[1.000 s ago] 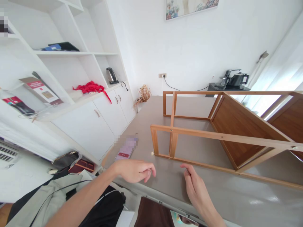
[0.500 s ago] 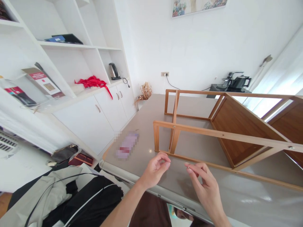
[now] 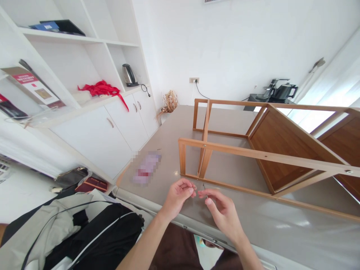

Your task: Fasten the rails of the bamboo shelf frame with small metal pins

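Note:
Over the front edge of the table, my left hand is closed in a pinch. A tiny metal piece shows at its fingertips, too small to name. Close by on the right, my right hand has thumb and fingers around a thin metal rod, whose tip sticks up past the index finger. Whether it is a screw or a key cannot be told. The fingertips of both hands are nearly touching. Just beyond them a wooden rack frame lies on its side, with slanted brown panels at the right.
The grey table carries a blurred purple packet on the left. Dark and beige clothes with cables are heaped at lower left. White shelves hold red ribbon and a kettle. A black kettle stands behind the rack.
My right hand has moved left towards my left hand, and the gap between them has narrowed. A small metal piece now shows at my left fingertips. The view has tilted down slightly.

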The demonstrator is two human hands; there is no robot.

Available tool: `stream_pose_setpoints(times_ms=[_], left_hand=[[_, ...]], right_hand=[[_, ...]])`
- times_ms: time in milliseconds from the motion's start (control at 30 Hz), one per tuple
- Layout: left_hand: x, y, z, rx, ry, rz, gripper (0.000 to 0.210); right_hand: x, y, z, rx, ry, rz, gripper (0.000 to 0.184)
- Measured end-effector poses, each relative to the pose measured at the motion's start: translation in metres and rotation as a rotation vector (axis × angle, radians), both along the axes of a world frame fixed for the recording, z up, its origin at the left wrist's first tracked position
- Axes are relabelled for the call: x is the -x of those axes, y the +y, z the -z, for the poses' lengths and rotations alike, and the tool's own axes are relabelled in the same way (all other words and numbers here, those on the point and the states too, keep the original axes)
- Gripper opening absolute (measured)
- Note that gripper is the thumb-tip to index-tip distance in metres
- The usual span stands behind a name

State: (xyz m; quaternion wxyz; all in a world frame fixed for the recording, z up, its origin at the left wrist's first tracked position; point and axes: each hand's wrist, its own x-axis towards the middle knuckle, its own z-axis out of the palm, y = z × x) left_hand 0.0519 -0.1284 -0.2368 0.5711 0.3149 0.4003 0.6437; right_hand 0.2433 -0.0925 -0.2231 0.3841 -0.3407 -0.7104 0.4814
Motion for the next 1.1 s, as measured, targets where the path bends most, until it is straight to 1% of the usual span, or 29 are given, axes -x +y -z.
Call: stream_pose_setpoints(times_ms=[67,133,200,233,300,400,500,667,800,933,1100], left_hand=[[0.0002,0.0003,0.0023,0.002,0.010,0.017,0.030],[0.0003,0.0005,0.0031,0.007,0.025,0.039,0.026],[0.0004,0.0007,0.0030,0.013,0.039,0.058,0.023],[0.0004,0.0009,0.0028,0.014,0.044,0.064,0.023],[0.0005,0.0015,0.0026,0.015,0.055,0.073,0.024],[0.0012,0.0019,0.0030,0.015,0.072,0.080,0.023],[0.0024,0.0012,0.0044,0.016,0.081,0.089,0.023],[0.0041,-0.0001,0.0076,0.029,0.092,0.109,0.025],[0.0046,0.0000,0.0066,0.034,0.089,0.107,0.027],[0.0042,-0.0002,0.0042,0.033,0.095,0.114,0.029],[0.0037,-0.0010,0.0037,0.023,0.105,0.129,0.029]], right_hand=[[0.0033,-0.0003,0.0017,0.041,0.025,0.014,0.030],[0.0060,-0.0013,0.0046,0.119,0.089,0.030,0.030],[0.0068,-0.0026,0.0075,0.187,0.128,0.040,0.034],[0.0064,-0.0032,0.0086,0.199,0.111,0.046,0.038],[0.0049,-0.0040,0.0090,0.168,0.019,0.056,0.038],[0.0031,-0.0047,0.0067,0.076,-0.070,0.087,0.030],[0.0032,-0.0054,0.0049,0.040,-0.045,0.125,0.028],[0.0028,-0.0071,0.0064,0.006,-0.044,0.105,0.025],[0.0023,-0.0076,0.0053,-0.029,-0.017,0.101,0.022],[0.0038,-0.0070,0.0056,-0.027,0.026,0.078,0.019],[0.0039,-0.0069,0.0099,0.061,0.001,0.036,0.023]])
